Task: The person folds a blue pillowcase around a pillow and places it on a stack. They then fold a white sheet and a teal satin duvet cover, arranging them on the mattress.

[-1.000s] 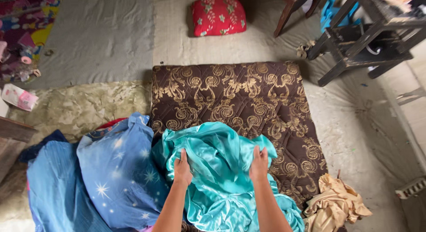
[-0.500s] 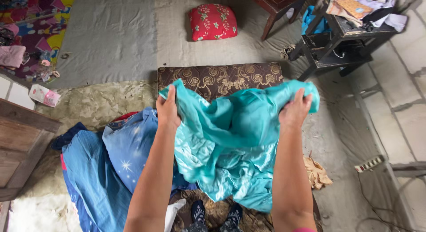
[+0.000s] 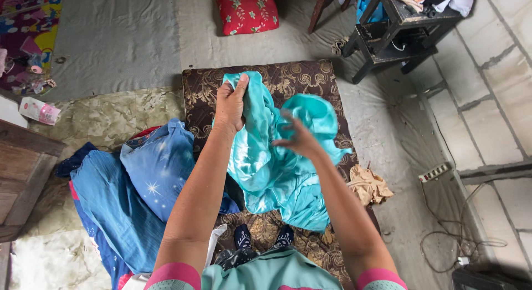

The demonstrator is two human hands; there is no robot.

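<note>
A brown patterned mat (image 3: 288, 85) covers the floor. Above it hangs the turquoise cloth (image 3: 277, 162), pinched at its top by the left hand (image 3: 230, 104); the right hand (image 3: 296, 137) grips its middle. Far left of the mat lies a small pink-and-white packet (image 3: 40, 110).

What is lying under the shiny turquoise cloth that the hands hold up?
Under the turquoise cloth lies a brown patterned mat; below it two dark socks show. The left hand and right hand grip the cloth. The mat's middle is covered.
</note>
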